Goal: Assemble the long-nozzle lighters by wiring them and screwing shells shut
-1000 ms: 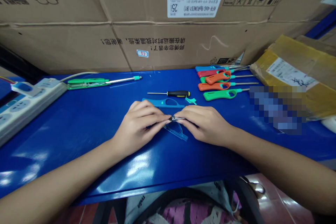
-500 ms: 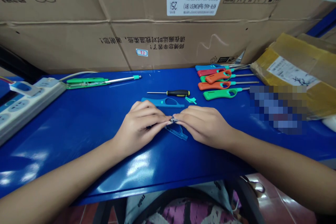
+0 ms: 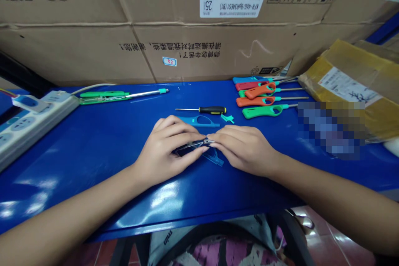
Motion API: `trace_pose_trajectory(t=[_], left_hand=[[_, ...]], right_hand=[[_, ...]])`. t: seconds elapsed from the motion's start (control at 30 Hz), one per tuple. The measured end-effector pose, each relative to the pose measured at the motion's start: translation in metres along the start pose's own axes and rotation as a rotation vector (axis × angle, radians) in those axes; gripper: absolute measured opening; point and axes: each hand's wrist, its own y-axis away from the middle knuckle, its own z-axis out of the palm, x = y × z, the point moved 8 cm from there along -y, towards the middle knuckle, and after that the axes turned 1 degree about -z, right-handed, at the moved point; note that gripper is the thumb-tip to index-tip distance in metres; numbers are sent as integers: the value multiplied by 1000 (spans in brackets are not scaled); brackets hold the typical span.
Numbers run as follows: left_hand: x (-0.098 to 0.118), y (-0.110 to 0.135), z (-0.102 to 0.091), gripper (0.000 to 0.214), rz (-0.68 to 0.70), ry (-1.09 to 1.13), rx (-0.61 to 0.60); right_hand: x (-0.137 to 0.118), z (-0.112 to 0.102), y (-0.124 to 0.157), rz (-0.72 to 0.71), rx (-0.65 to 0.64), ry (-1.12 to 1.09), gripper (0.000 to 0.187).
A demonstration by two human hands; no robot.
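My left hand (image 3: pixel 165 147) and my right hand (image 3: pixel 247 147) meet over the middle of the blue table, both closed on a small dark and metallic lighter part with thin wires (image 3: pixel 206 141). Its right end is pinched in my right fingertips; the left stretch runs under my left fingers, partly hidden. Beneath the hands lies one blue lighter shell half (image 3: pixel 215 158), mostly covered. The other blue shell half (image 3: pixel 204 121) rests just behind my left fingers. A teal trigger piece (image 3: pixel 227 119) and a black-and-yellow screwdriver (image 3: pixel 213 110) lie beyond them.
Several coloured gas lighters (image 3: pixel 260 101) are grouped at the back right, near a taped yellow package (image 3: pixel 352 91). An opened green lighter (image 3: pixel 106 97) lies back left, beside a white power strip (image 3: pixel 34 120). A large cardboard box (image 3: pixel 174 33) stands behind the table.
My left thumb has moved down and away from the fingers, showing more of the dark part and its wires. My right hand keeps its pinch, nearly still.
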Motion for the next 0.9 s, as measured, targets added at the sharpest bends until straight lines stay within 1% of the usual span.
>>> trace_pose_trajectory(t=[0.1, 0.17, 0.23, 0.27, 0.4, 0.57, 0.67, 0.9], left_hand=[[-6, -1, 3, 34, -87, -6, -51], [-11, -1, 8, 29, -137, 22, -111], [-15, -1, 15, 17, -175, 102, -167], [-17, -1, 18, 15, -190, 159, -186], [-24, -1, 22, 19, -261, 340, -181], [-33, 1, 19, 17, -375, 392, -166], [-33, 1, 16, 18, -385, 372, -169], [-29, 0, 13, 19, -315, 280, -213]], right_hand=[[2, -3, -1, 9, 29, 5, 22], [5, -4, -1, 18, 32, 11, 21], [7, -3, -1, 26, 22, 14, 21], [8, -3, -1, 27, 16, 14, 21], [8, -1, -1, 18, 1, 21, 20], [10, -1, 0, 17, 6, 29, 19], [11, -1, 0, 19, 11, 20, 19], [16, -2, 1, 50, 13, 12, 17]])
